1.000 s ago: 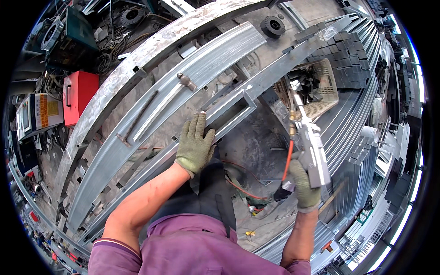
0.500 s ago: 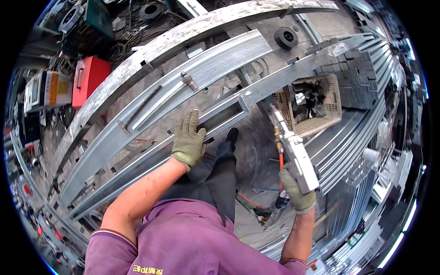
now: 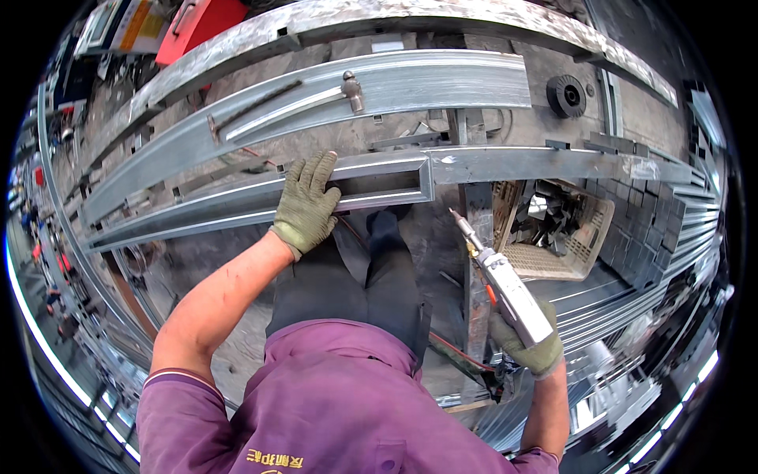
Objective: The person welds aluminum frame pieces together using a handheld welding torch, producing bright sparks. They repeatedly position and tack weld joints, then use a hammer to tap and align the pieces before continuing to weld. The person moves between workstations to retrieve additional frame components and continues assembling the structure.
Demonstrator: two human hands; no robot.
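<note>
My left hand (image 3: 306,204), in a green work glove, lies with outstretched fingers on a long galvanized steel channel frame (image 3: 427,180). The frame's closed right end sits beside the hand. My right hand (image 3: 524,341), gloved alike, is wrapped round the rear of a white handheld welding gun (image 3: 512,296). The gun's slim metal nozzle points up and left, apart from the frame's near right end. Part of an orange hose shows beside the gun; my right fingers are partly hidden under its body.
Beyond the frame, a wide steel channel (image 3: 450,79) carries a ball-peen hammer (image 3: 351,91) and a thin dark-handled hammer (image 3: 257,109). A beige plastic crate (image 3: 588,241) of metal pieces stands right, beside stacked steel profiles (image 3: 632,213). A black wheel (image 3: 566,96) lies farther back.
The view has turned, so the frame now runs more level across it. My left hand stays on the frame; the gun's nozzle now appears nearer the frame's right end.
</note>
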